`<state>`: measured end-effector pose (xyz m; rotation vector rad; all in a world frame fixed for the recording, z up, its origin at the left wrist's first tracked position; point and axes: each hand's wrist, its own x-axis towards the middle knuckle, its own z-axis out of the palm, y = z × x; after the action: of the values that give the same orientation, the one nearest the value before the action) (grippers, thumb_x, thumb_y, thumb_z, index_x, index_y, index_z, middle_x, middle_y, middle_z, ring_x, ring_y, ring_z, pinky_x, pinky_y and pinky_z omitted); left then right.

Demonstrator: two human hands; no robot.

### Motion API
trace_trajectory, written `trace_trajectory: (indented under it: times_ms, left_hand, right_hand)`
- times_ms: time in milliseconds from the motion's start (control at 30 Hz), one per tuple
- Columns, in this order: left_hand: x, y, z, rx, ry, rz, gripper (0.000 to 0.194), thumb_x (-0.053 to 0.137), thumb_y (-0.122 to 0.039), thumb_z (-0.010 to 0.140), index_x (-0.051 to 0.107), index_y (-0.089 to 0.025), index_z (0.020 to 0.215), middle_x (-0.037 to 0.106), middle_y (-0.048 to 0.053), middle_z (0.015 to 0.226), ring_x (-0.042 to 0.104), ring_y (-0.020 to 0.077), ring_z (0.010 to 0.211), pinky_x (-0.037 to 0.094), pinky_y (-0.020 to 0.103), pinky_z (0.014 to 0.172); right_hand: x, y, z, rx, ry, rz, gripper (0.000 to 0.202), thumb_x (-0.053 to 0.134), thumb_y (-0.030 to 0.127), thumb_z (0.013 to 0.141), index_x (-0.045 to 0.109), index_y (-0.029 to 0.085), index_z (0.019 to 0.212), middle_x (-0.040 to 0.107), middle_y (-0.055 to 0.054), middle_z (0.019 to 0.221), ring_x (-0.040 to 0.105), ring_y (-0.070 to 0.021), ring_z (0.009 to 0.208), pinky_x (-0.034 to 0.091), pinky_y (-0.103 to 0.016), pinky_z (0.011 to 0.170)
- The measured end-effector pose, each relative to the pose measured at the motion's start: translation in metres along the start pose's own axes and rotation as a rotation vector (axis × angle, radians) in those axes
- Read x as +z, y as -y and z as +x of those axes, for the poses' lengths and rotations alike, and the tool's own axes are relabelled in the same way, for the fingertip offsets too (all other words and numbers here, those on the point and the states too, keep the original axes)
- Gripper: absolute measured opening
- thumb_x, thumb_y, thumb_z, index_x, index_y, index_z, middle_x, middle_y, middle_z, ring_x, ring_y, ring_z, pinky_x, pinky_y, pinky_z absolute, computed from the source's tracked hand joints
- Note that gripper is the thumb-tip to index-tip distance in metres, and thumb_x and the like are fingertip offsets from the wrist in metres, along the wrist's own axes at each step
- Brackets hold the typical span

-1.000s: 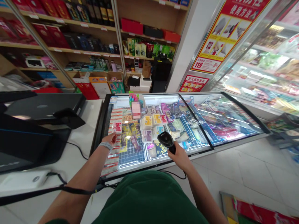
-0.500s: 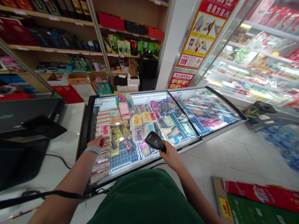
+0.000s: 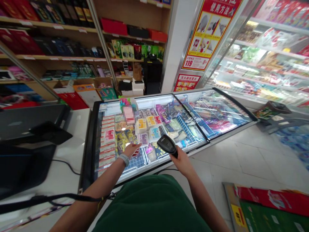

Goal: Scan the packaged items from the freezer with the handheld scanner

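Observation:
My right hand (image 3: 181,161) is wrapped round the handle of a black barcode scanner (image 3: 166,143), its head pointing left above the glass-topped freezer (image 3: 135,175). Fingers stretched out, my left hand (image 3: 131,150) is over the glass at the near edge of a tub with a purple label (image 3: 143,139). Whether the fingertips touch that tub is hard to tell. Behind it stand tubs with yellow labels (image 3: 141,125), a tub with a blue label (image 3: 154,133) and a small red-labelled tub (image 3: 157,119). Left of them, a single red-labelled tub (image 3: 109,135) sits over a column of price tags (image 3: 107,153).
A colourful item (image 3: 125,102), partly blurred out, stands at the freezer's back left. On the left counter is a black monitor (image 3: 33,124). A scanner cord (image 3: 166,169) runs along the freezer's front. Shelves (image 3: 72,59) line the back; a floor display (image 3: 270,206) stands at lower right.
My left hand has moved right, from beside the lone red-labelled tub to the purple-labelled one. The scanner in my right hand has shifted slightly right.

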<state>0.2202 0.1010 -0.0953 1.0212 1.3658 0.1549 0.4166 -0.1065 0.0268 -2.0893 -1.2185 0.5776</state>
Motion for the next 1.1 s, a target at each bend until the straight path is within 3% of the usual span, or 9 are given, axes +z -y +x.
trace_trajectory:
  times_ms: [300,733,967,1100]
  left_hand:
    - [0.005,0.005,0.012,-0.038,0.002,-0.029,0.035,0.058,-0.037,0.091,0.058,-0.016,0.118,0.062,0.008,0.115,0.063,0.0184,0.096,0.055,0.039,0.082]
    - [0.009,0.001,0.016,-0.074,-0.002,-0.096,0.036,0.059,-0.035,0.09,0.056,-0.016,0.121,0.061,0.008,0.119,0.062,0.0194,0.1,0.055,0.04,0.083]
    - [-0.011,0.007,-0.004,0.008,-0.003,-0.116,0.024,0.061,-0.032,0.089,0.062,-0.013,0.104,0.066,0.004,0.097,0.064,0.0131,0.08,0.055,0.031,0.071]
    - [-0.026,0.007,-0.022,0.167,-0.017,-0.137,0.038,0.081,-0.041,0.066,0.067,-0.014,0.088,0.07,0.001,0.078,0.064,0.0129,0.07,0.049,0.026,0.066]
  right_hand:
    - [-0.007,-0.012,-0.01,0.064,-0.028,0.017,0.014,0.051,0.029,0.081,0.054,0.02,0.092,0.065,-0.005,0.084,0.062,-0.0233,0.08,0.045,-0.032,0.072]
    - [-0.009,-0.008,-0.007,0.009,-0.017,0.07,0.027,0.053,0.017,0.078,0.058,0.019,0.104,0.066,-0.005,0.097,0.061,-0.0209,0.091,0.044,-0.03,0.08]
    - [-0.005,-0.001,-0.003,0.02,0.015,-0.021,0.022,0.054,0.012,0.078,0.058,0.017,0.099,0.064,-0.006,0.095,0.06,-0.0208,0.088,0.043,-0.03,0.078]
    - [0.002,0.008,0.003,-0.055,0.063,-0.067,0.024,0.054,0.008,0.077,0.055,0.018,0.099,0.061,-0.006,0.097,0.058,-0.02,0.091,0.043,-0.03,0.08]
